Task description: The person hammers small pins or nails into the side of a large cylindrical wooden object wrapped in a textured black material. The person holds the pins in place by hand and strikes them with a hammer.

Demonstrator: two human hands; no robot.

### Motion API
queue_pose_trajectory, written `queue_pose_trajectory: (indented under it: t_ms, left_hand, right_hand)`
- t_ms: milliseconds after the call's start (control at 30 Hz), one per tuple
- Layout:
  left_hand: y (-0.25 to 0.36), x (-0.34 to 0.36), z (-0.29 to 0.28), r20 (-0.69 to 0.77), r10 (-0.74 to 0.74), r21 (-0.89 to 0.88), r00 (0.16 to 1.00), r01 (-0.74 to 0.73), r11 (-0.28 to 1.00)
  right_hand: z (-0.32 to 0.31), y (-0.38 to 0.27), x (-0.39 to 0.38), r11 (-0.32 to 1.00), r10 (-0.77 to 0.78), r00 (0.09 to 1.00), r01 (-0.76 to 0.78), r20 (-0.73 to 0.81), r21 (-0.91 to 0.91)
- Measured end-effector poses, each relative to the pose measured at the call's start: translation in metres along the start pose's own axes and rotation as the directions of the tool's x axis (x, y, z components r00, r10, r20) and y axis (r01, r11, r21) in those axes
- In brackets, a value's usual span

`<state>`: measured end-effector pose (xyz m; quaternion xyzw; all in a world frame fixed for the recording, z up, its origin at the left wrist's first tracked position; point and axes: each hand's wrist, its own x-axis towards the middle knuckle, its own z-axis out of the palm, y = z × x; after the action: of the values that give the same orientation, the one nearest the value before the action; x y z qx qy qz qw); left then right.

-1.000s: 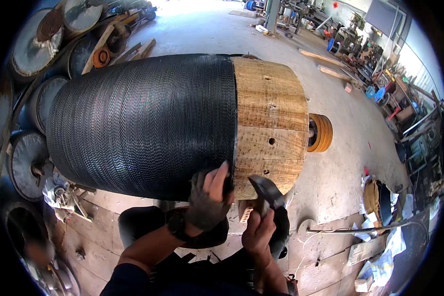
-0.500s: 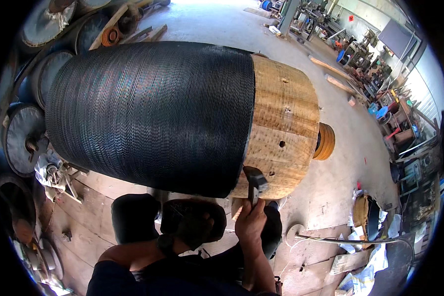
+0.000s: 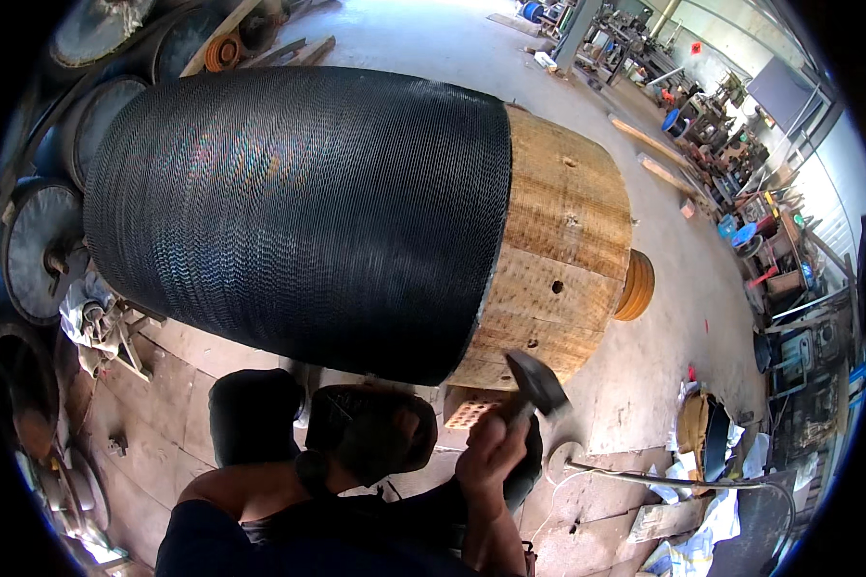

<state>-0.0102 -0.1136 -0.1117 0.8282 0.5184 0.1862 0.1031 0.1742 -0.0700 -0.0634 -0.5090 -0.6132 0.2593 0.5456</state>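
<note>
A hammer (image 3: 539,383) is gripped by my right hand (image 3: 494,450), fingers wrapped round its handle, its dark metal head raised at the lower right edge of a big wooden drum. The drum's wooden end (image 3: 553,260) is made of pale brown slats with nail holes. Tightly wound black ribbed material (image 3: 308,221) covers the rest of it. My left hand (image 3: 380,442) is low in front of the drum, in deep shadow, curled at a dark rounded thing (image 3: 356,399); what its fingers hold is hard to make out.
A yellow-brown hub (image 3: 635,286) sticks out of the drum's right end. Under the drum's near edge lies a perforated brick (image 3: 470,412). Dark reels (image 3: 43,250) line the left side. A bent metal rod (image 3: 683,473) stands at lower right, among paper scraps. Wooden planks (image 3: 649,139) lie far right.
The hammer and my right hand have moved down and to the right, and the hammer's head has turned away from the wooden slats. The whole view has shifted slightly. My left hand stays low in place.
</note>
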Motion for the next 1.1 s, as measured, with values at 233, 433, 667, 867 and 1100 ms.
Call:
queue_pose_trajectory:
  t_ms: [233, 433, 667, 867, 1100]
  left_hand:
    - [-0.024, 0.057, -0.048, -0.411, 0.122, -0.137, 0.904, -0.193, 0.971]
    - [-0.064, 0.118, -0.115, -0.722, 0.353, 0.248, 0.595, -0.254, 0.935]
    - [-0.071, 0.135, -0.123, -0.697, 0.388, 0.401, 0.603, -0.121, 0.908]
    - [-0.073, 0.137, -0.123, -0.702, 0.373, 0.400, 0.607, -0.096, 0.911]
    - [-0.073, 0.135, -0.122, -0.698, 0.354, 0.381, 0.623, -0.095, 0.920]
  right_hand:
    - [0.018, 0.010, 0.014, 0.935, 0.036, 0.998, -0.018, 0.046, -0.353]
    - [0.013, -0.003, 0.008, 0.952, -0.305, 0.943, 0.302, -0.135, -0.044]
    - [0.002, -0.007, 0.003, 0.986, 0.144, 0.988, -0.139, 0.053, -0.092]
    - [0.005, 0.002, 0.021, 0.835, -0.342, 0.939, 0.317, 0.026, -0.450]
    - [0.000, -0.021, 0.001, 0.999, -0.039, 0.998, 0.039, -0.039, 0.004]
